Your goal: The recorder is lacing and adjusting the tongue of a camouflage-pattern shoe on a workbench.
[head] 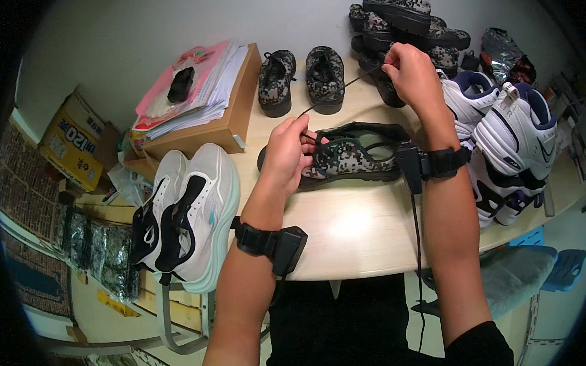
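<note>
A camouflage shoe (355, 155) with a black sole lies lengthwise on the light wooden table (344, 230), its toe to the left. My left hand (291, 151) is at the lacing part of the shoe, with the dark shoelace (355, 83) running by its fingers. From there the lace stretches up to the right, where my right hand (406, 70) pinches it between thumb and finger, above the table. Part of the shoe's toe is hidden behind my left hand. Behind it stand two more camouflage shoes, a left one (277, 83) and a right one (324, 78).
Piled camouflage shoes (399, 21) stand at the back right. White sneakers (511, 129) are stacked on the right, and a light pair with pale green soles (201, 221) sits on the left. A cardboard box (240, 107) bears papers. A cable hangs from my right wrist.
</note>
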`<move>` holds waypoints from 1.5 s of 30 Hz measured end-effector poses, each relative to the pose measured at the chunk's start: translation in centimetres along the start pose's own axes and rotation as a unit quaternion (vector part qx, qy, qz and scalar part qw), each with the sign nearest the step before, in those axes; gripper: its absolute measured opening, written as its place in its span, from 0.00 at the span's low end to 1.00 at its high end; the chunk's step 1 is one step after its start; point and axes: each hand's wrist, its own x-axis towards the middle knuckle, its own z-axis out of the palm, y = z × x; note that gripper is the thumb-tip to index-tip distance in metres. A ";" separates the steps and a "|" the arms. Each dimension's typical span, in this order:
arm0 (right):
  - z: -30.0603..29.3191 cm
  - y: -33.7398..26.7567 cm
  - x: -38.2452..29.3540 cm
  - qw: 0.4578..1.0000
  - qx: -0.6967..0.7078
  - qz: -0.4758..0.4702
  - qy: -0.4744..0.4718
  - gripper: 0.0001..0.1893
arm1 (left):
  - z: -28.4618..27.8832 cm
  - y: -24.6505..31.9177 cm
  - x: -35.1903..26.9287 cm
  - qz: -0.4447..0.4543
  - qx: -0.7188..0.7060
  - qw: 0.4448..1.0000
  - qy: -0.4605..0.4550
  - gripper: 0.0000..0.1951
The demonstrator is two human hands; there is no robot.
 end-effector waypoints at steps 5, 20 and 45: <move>-0.3 -0.1 0.2 0.997 0.020 0.068 -0.034 0.07 | 0.0 0.2 -0.2 0.000 -0.004 1.000 -0.003 0.11; 1.3 2.5 -0.5 0.956 -0.081 0.174 -0.223 0.09 | -0.4 0.0 0.1 -0.011 -0.035 0.999 -0.018 0.12; 1.7 -6.4 -1.0 0.774 0.492 0.177 -0.358 0.12 | 0.2 0.6 -0.6 -0.009 0.011 0.999 -0.048 0.07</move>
